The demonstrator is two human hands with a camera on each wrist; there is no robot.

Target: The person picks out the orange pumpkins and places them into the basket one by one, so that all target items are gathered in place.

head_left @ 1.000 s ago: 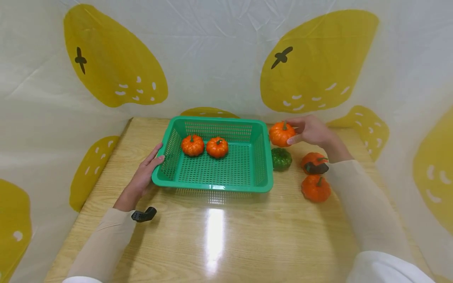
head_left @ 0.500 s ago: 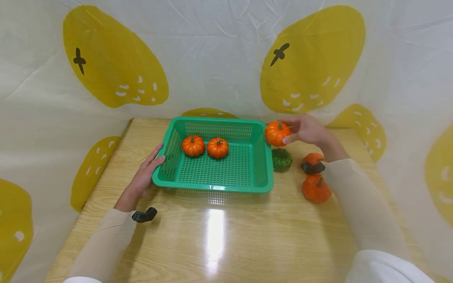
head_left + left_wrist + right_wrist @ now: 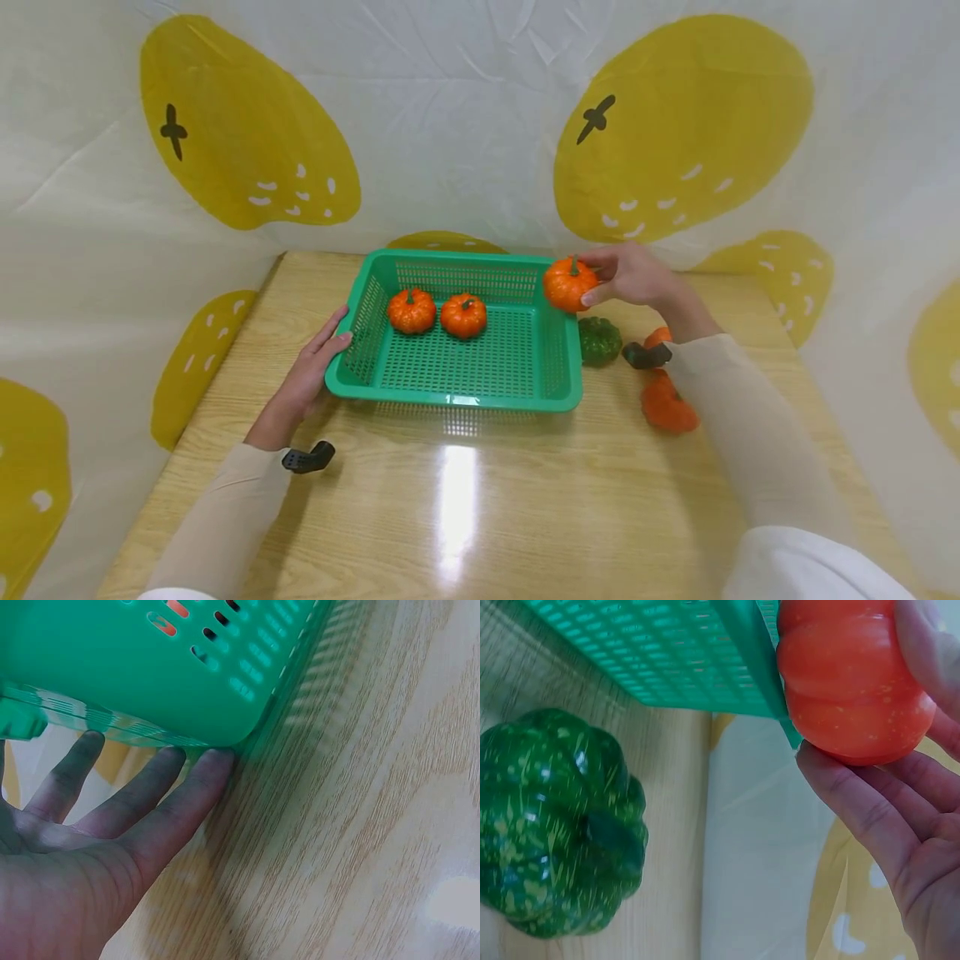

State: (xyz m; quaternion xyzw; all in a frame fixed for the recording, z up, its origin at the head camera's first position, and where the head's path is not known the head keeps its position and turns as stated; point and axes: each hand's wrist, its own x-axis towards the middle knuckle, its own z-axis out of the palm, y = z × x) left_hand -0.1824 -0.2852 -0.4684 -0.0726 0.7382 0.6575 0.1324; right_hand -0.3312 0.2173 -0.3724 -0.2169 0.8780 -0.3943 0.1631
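Note:
My right hand (image 3: 632, 273) holds a small orange pumpkin (image 3: 567, 285) with a green stem between thumb and fingers, at the right rim of a green plastic basket (image 3: 457, 400). In the right wrist view the held pumpkin (image 3: 851, 682) overlaps the basket rim (image 3: 754, 667). Two orange pumpkins, one on the left (image 3: 412, 312) and one beside it (image 3: 463, 316), sit inside the basket. My left hand (image 3: 311, 362) holds the basket's left side, thumb over the rim. In the left wrist view its fingertips (image 3: 216, 759) touch the outer wall.
A green speckled pumpkin (image 3: 599, 341) stands on the wooden table (image 3: 375, 517) right of the basket. Farther right, an orange pumpkin (image 3: 666, 404) and another orange one (image 3: 658, 337) are partly hidden by my right sleeve and wrist camera. A lemon-patterned curtain (image 3: 450, 125) hangs behind.
My right hand has carried the orange pumpkin leftward, from beside the basket to over its right rim. The left hand and the basket have stayed in place.

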